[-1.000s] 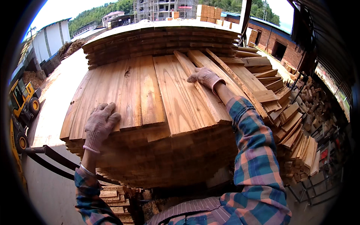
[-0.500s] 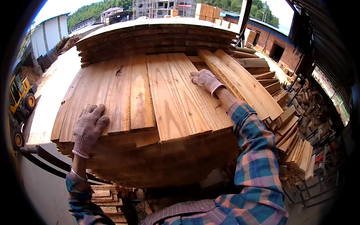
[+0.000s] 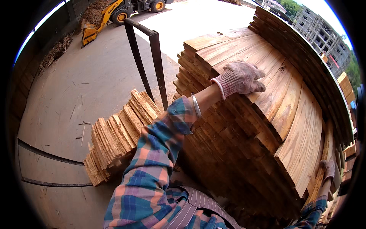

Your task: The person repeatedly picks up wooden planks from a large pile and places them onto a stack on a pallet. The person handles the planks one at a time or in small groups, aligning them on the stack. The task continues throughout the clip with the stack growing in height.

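Observation:
My left hand [image 3: 242, 78], in a pale knitted glove, lies on the near end of the sawn boards [image 3: 267, 84] on top of a large stack. Its fingers stretch across the wood and hold nothing. At the far right my right hand [image 3: 328, 170], also gloved, has its fingers bent over a long narrow plank [image 3: 319, 179] beside the wide top boards. It looks closed on that plank's edge, though it is small and near the rim of the picture. Below the top layer, the uneven board ends of the stack [image 3: 236, 141] show in shadow.
A smaller stack of rough boards [image 3: 118, 133] stands to the left. Behind it rises a dark metal frame [image 3: 154, 57], with curved rails [image 3: 53, 183] lower left. A yellow wheel loader [image 3: 114, 15] is in the yard. More layered boards [image 3: 309, 57] rise along the stack's far side.
My view has swung left, bringing the loader and smaller stack into sight. My right hand has shifted from the wide top boards onto the narrow plank; my left stays on the stack.

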Tool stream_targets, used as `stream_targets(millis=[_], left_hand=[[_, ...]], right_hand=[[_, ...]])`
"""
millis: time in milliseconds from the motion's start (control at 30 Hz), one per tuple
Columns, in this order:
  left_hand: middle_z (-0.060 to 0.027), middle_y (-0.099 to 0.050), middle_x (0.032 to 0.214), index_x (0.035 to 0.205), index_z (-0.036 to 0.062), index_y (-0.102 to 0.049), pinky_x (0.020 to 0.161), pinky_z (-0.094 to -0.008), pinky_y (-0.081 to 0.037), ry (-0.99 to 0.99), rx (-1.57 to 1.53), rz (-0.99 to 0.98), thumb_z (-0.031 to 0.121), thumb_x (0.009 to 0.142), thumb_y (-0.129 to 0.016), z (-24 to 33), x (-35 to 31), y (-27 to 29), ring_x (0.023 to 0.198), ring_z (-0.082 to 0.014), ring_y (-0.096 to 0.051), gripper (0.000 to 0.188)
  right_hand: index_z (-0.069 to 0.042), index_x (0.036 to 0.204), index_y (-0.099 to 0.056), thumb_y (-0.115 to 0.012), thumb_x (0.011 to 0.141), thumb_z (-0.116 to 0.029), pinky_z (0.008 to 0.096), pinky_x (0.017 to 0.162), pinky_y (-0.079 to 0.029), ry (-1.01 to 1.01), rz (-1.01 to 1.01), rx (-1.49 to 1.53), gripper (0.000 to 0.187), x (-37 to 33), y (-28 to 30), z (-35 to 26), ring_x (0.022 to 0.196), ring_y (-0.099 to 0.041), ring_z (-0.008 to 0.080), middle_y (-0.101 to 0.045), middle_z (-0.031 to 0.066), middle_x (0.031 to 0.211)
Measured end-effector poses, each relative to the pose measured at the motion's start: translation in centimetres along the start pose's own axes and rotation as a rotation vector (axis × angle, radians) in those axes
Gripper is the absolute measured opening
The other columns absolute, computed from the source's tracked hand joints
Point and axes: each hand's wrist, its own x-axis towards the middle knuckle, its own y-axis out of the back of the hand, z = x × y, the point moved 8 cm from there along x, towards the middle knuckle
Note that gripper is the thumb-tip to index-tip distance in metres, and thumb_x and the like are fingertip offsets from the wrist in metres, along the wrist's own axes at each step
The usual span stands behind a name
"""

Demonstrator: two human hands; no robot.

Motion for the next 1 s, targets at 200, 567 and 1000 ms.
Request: stream_targets(millis=[200, 567, 1000], left_hand=[[-0.0088, -0.065, 0.116, 0.12, 0.0126, -0.064, 0.085, -0.0384, -0.053, -0.108, -0.266, 0.249, 0.054, 0.083, -0.064, -0.1, 0.4, 0.3, 0.101, -0.0254, -0.065, 0.055], [-0.0145, -0.064, 0.109, 0.126, -0.0004, -0.05, 0.079, -0.0381, -0.057, 0.058, -1.826, -0.305, 0.009, 0.088, -0.063, 6.0, -16.4, -6.6, 0.092, -0.0249, -0.066, 0.041], [-0.0192, -0.063, 0.111, 0.121, -0.0067, -0.05, 0.084, -0.0409, -0.056, 0.222, -1.88, 0.144, 0.021, 0.091, -0.06, 3.1, -16.2, -8.9, 0.098, -0.0308, -0.065, 0.042]], right_hand=[[-0.002, 0.141, -0.035, -0.065, 0.075, -0.004, 0.0253, 0.054, -0.05, -0.015, -0.062, 0.637, 0.072, -1.7, 2.1, 1.8, 0.061, -0.061, 0.0158, -0.064, 0.0092, 0.079], [-0.017, 0.144, -0.039, -0.082, 0.064, -0.018, 0.0412, 0.081, -0.049, 0.939, 0.349, -0.316, 0.09, -38.2, 4.1, -34.1, 0.098, -0.054, 0.0309, -0.051, 0.0187, 0.107], [-0.02, 0.141, -0.043, -0.079, 0.067, -0.023, 0.044, 0.088, -0.045, 0.995, 0.235, -0.333, 0.081, -34.5, 0.8, -39.7, 0.102, -0.054, 0.0296, -0.053, 0.0147, 0.113]])
